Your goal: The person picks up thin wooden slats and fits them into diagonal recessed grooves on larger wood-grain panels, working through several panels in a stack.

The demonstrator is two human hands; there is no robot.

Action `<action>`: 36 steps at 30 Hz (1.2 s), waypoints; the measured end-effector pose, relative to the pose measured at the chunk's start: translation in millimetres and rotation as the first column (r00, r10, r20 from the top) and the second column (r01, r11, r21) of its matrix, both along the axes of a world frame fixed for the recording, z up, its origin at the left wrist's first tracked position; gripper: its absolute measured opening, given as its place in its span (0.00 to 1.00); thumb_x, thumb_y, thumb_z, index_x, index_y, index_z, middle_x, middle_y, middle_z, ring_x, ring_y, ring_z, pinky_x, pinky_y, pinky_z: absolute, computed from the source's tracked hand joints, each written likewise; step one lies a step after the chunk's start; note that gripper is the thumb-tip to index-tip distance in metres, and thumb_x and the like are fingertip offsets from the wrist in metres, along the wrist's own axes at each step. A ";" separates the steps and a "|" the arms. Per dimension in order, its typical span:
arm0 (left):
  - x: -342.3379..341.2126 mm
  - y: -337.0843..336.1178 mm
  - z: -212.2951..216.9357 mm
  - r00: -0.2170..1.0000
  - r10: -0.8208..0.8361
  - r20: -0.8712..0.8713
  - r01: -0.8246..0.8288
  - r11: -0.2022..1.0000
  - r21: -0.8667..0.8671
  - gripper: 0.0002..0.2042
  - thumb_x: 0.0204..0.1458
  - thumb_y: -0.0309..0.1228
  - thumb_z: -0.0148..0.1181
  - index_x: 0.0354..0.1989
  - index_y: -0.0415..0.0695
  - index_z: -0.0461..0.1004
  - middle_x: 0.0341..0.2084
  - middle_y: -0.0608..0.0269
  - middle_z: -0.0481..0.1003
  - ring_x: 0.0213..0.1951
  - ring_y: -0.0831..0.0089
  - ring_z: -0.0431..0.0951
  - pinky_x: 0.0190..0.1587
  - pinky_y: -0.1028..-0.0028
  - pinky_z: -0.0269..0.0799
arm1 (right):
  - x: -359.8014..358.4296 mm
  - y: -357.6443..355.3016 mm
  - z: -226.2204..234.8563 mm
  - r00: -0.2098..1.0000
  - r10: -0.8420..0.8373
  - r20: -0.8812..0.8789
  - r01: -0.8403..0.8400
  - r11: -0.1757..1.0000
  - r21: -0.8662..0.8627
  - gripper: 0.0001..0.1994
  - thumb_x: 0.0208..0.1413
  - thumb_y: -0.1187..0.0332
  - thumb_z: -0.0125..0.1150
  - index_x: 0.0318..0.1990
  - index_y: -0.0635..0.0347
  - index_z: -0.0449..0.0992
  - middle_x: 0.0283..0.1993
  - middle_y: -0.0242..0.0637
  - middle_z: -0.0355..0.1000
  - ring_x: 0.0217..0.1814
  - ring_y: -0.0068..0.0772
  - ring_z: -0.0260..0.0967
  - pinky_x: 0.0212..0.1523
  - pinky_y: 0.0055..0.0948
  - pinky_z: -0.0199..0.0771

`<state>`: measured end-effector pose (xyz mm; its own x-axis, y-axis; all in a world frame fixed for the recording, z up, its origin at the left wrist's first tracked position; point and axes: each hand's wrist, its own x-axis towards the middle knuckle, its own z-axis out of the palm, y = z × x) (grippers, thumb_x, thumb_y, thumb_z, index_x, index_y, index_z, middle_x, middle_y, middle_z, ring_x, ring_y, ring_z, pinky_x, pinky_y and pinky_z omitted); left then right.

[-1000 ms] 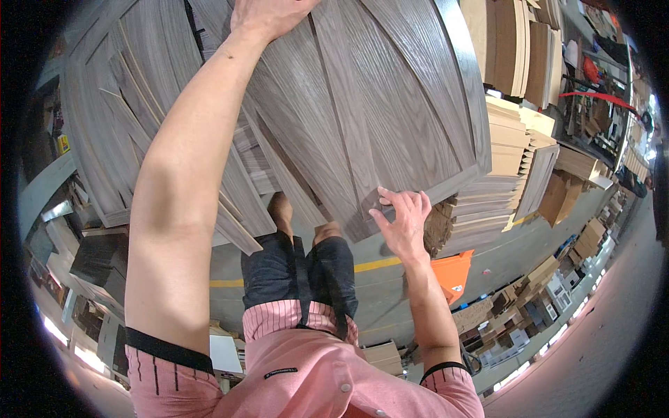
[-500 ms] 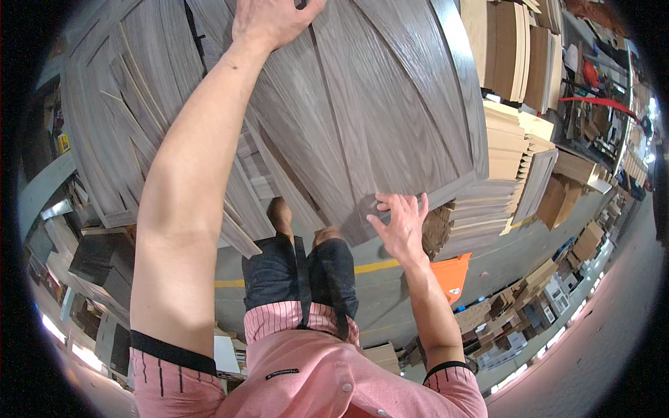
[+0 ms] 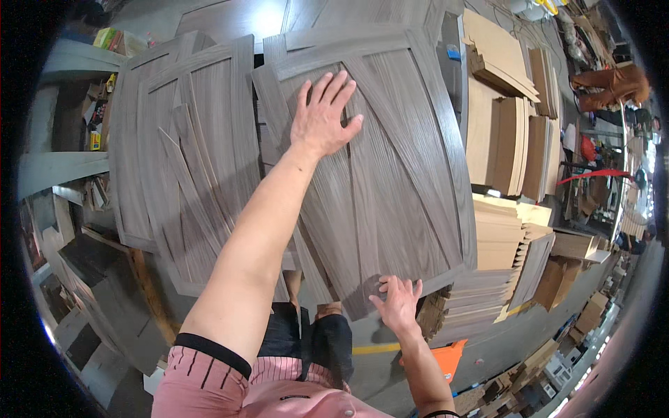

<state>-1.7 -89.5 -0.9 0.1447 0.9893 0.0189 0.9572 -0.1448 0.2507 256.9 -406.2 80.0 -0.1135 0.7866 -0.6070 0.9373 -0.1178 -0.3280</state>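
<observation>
A grey wood-grain door panel with a raised frame and slanting strips lies before me. My left hand is laid on its far part, palm down, fingers and thumb spread. At the panel's near edge is my right hand, its fingers apart and lightly bent, tips at the surface. It holds no separate thing that I can see. To the left lies another grey framed panel, with thin loose strips across it. My left forearm covers part of the gap between the two panels.
Stacked tan boards and brown boards stand along the right. An orange bin sits on the floor near the right forearm. A dark box is at the left. Farther right is another person in brown clothing.
The view has tilted, bringing in more of the panels' far ends. My left hand has shifted rightward over the panel, and its fingers now show spread. The right hand keeps its place at the near edge.
</observation>
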 end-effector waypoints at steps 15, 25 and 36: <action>-2.0 2.6 4.0 0.999 -0.044 -0.011 0.043 0.999 -0.027 0.34 0.63 0.56 0.49 0.78 0.65 0.52 0.78 0.69 0.48 0.78 0.62 0.45 0.78 0.46 0.33 | -1.4 14.2 0.0 0.999 0.036 0.035 -0.032 0.995 -0.091 0.25 0.48 0.60 0.78 0.52 0.49 0.72 0.38 0.23 0.79 0.53 0.45 0.73 0.65 0.88 0.44; -4.2 3.6 8.7 0.998 -0.056 0.008 0.057 0.996 -0.069 0.33 0.65 0.55 0.46 0.78 0.66 0.50 0.79 0.69 0.46 0.79 0.62 0.42 0.79 0.46 0.30 | 1.1 16.1 -2.6 0.998 0.059 0.013 -0.057 0.993 -0.101 0.27 0.47 0.59 0.79 0.52 0.47 0.70 0.34 0.19 0.76 0.51 0.44 0.74 0.61 0.94 0.43; -8.3 11.9 13.0 0.986 -0.161 0.032 0.164 0.979 -0.119 0.31 0.67 0.54 0.44 0.78 0.69 0.50 0.79 0.66 0.47 0.79 0.62 0.42 0.79 0.46 0.30 | 1.2 20.5 -5.3 0.998 0.060 0.027 -0.054 0.982 -0.180 0.26 0.49 0.57 0.77 0.52 0.46 0.69 0.33 0.18 0.78 0.53 0.43 0.76 0.61 0.96 0.42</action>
